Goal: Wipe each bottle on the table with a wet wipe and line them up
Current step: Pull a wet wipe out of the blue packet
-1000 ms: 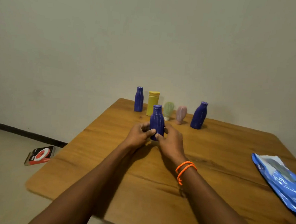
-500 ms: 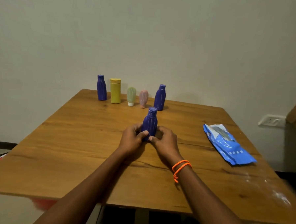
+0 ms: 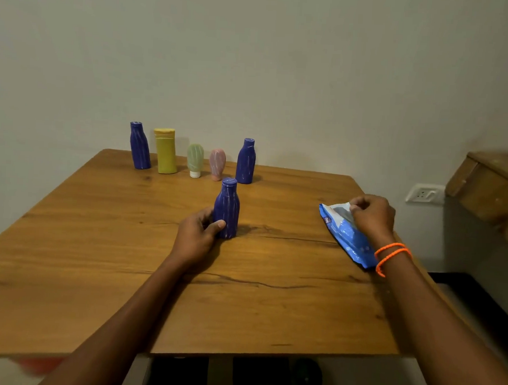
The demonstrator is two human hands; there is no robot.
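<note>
Hands worked apart: the left hand (image 3: 199,233) gripped the near blue bottle (image 3: 227,208) upright mid-table (image 3: 96,257), the right hand (image 3: 370,216) pinched the wipe pack (image 3: 344,235). A hard tug might have dragged the whole pack; the bottle seemed secure.

I see the near bottle (image 3: 227,208) deep blue with pale vertical streaks; behind it two more blue bottles (image 3: 139,146), a yellow one (image 3: 165,151), a pale green (image 3: 195,159), a pink (image 3: 217,164); blue-and-white wipe pack (image 3: 344,235); orange wristbands (image 3: 392,254); grained brown tabletop (image 3: 97,243).
</note>
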